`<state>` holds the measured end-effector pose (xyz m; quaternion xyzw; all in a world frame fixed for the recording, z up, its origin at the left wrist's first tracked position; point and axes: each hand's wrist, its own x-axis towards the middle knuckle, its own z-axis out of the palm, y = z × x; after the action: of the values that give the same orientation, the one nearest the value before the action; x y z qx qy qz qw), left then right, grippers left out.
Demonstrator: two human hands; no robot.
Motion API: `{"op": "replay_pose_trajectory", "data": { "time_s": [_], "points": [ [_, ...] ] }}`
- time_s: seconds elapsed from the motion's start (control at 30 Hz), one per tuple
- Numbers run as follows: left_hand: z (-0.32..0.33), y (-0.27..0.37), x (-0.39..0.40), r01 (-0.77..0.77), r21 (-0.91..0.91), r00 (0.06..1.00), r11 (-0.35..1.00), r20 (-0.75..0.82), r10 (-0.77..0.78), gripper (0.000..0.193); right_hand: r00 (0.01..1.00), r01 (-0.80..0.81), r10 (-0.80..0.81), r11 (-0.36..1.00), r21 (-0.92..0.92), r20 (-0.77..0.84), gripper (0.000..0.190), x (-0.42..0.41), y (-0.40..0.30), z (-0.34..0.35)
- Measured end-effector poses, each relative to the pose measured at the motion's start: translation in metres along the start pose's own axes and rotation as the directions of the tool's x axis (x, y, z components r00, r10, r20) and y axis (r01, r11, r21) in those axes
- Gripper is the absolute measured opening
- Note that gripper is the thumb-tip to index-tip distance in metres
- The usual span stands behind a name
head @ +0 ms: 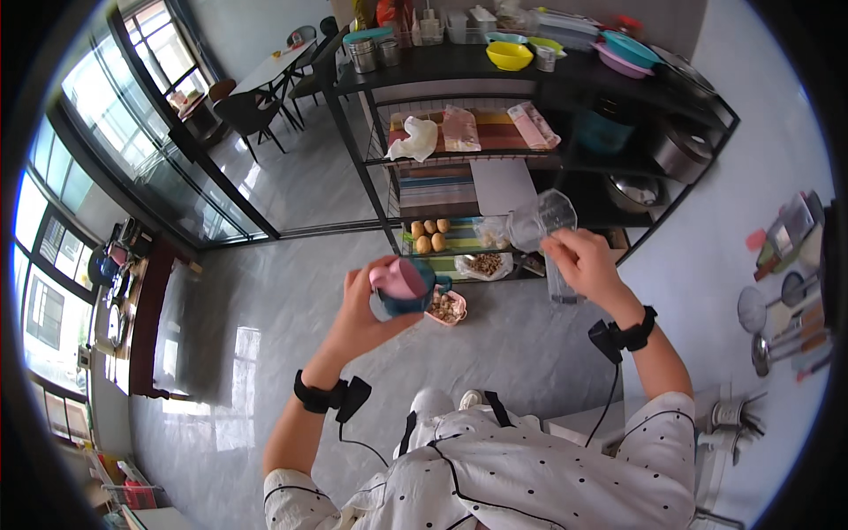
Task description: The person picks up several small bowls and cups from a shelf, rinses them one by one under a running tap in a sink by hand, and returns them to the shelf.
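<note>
My left hand (366, 311) is closed around a dark teal mug (405, 301) whose handle points right. A small pink cup (403, 279) sits in or over the mug's mouth, within the same grasp. My right hand (583, 263) grips a clear faceted plastic or glass vessel (543, 215) by its near side. A further clear part (562, 286) hangs below that hand; whether it belongs to the same vessel I cannot tell. Both hands are held up in front of the body, apart from each other, with a black band on each wrist.
A black metal shelf (464, 63) ahead carries bowls, tins, cloths, potatoes (430, 236) and bags. A pink basket (447, 307) stands on the grey floor below it. Utensils hang on the right wall (788, 285). At left are a wooden table (142, 331) and a glass sliding door (192, 159).
</note>
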<state>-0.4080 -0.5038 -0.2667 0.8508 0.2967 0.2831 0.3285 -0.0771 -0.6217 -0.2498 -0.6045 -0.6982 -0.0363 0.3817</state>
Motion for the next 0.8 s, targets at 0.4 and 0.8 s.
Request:
{"op": "replay_pose_trajectory", "data": {
  "time_s": [0.4, 0.8],
  "points": [
    [-0.057, -0.004, 0.267, -0.139, 0.102, 0.921, 0.985, -0.353, 0.166, 0.089, 0.951, 0.014, 0.001, 0.999, 0.045, -0.310, 0.013, 0.217, 0.069, 0.024],
    [-0.036, -0.046, 0.390, -0.094, 0.298, 0.855, 0.950, -0.465, 0.230, 0.084, 0.940, 0.016, -0.081, 0.981, -0.193, -0.332, 0.016, 0.377, 0.091, 0.056]
  ]
}}
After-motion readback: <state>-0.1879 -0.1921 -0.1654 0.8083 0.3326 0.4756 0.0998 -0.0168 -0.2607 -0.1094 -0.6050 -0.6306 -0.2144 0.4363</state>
